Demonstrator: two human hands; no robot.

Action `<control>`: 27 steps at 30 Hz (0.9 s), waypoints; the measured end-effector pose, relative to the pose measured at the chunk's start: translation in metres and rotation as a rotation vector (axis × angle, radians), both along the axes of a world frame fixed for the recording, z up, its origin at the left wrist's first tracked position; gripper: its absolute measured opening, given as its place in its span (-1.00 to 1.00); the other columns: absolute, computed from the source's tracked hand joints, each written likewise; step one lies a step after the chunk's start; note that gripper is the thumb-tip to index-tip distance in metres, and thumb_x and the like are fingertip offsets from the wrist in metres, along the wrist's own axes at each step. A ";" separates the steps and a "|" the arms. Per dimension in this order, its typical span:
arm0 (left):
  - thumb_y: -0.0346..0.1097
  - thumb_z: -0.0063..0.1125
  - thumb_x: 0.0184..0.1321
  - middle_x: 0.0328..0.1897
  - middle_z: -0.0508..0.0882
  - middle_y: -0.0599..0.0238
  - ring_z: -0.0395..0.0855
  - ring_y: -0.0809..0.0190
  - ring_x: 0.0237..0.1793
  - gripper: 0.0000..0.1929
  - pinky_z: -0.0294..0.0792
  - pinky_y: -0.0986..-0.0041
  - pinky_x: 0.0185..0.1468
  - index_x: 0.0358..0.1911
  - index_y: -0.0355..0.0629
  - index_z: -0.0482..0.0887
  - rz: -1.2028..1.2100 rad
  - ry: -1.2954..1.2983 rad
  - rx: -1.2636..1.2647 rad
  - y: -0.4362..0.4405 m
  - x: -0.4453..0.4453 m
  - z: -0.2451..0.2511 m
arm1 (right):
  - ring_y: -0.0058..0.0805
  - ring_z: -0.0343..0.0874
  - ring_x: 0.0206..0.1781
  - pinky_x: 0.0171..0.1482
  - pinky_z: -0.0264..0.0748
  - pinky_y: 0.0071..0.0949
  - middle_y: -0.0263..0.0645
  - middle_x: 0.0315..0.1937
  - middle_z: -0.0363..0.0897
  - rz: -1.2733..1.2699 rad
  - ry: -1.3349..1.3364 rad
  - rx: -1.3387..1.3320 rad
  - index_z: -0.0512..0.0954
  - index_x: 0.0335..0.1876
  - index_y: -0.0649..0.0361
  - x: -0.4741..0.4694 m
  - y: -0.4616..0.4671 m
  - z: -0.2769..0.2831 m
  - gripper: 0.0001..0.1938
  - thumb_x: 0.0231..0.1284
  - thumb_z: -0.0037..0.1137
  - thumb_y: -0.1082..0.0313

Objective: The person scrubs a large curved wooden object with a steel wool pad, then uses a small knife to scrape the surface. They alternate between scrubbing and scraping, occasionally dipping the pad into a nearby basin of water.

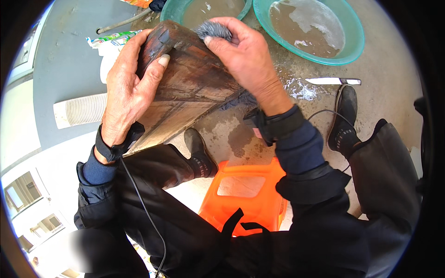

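Observation:
A thick wooden board (194, 78), dark and wet-looking at its far end, slants up from between the legs. My left hand (127, 81) grips its far left corner, the thumb lying on the near face. In my right hand (248, 57) is a grey metal-wool scourer (216, 30), pinched between thumb and fingers at the board's far edge. The scourer's underside is hidden, so its exact contact with the wood cannot be told.
Two green basins (358, 45) of murky water stand beyond the board. A knife (326, 81) lies on the concrete floor beside the right shoe (345, 104). An orange plastic stool (243, 208) is below me. A ribbed, pale object (81, 111) and a plastic packet (116, 40) lie left.

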State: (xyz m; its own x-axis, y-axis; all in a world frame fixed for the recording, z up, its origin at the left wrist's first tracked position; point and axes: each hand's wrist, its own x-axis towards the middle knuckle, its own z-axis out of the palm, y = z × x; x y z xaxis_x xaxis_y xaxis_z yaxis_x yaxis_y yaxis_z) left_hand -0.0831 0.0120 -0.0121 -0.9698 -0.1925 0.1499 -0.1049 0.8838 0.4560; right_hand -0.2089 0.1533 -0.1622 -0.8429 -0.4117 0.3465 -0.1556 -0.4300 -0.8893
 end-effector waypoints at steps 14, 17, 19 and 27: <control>-0.18 0.32 0.37 0.06 0.73 0.08 0.70 0.20 0.04 -0.49 0.52 0.37 0.17 0.31 -0.24 0.54 0.000 0.090 -0.029 -0.002 -0.001 -0.007 | -0.21 0.78 -0.20 -0.11 0.66 -0.35 -0.08 -0.23 0.75 -0.231 0.007 0.201 0.68 -0.02 0.17 0.031 0.012 -0.010 -0.77 0.23 0.31 0.38; -0.19 0.32 0.38 0.05 0.74 0.12 0.69 0.23 0.03 -0.50 0.52 0.40 0.16 0.31 -0.23 0.55 0.017 0.082 -0.047 -0.003 -0.002 -0.007 | -0.50 0.74 -0.22 -0.13 0.64 -0.47 -0.22 -0.23 0.77 -0.316 0.161 -0.027 0.68 0.01 0.17 0.032 -0.010 0.042 -0.77 0.25 0.33 0.44; -0.24 0.30 0.39 0.06 0.74 0.12 0.69 0.24 0.05 -0.52 0.51 0.41 0.17 0.32 -0.23 0.54 0.012 0.075 0.014 -0.004 -0.003 -0.007 | -0.35 0.76 -0.19 -0.13 0.64 -0.44 -0.15 -0.18 0.75 -0.401 0.266 -0.042 0.68 -0.02 0.19 0.033 -0.015 0.042 -0.75 0.18 0.31 0.51; -0.20 0.24 0.46 0.26 0.63 0.18 0.53 0.26 0.28 -0.48 0.31 0.40 0.42 0.39 -0.28 0.47 0.041 -0.018 0.005 -0.009 -0.004 -0.004 | -0.38 0.75 -0.18 -0.07 0.62 -0.42 -0.10 -0.23 0.75 -0.207 -0.278 0.725 0.68 0.03 0.13 0.058 0.035 -0.129 -0.73 0.19 0.26 0.44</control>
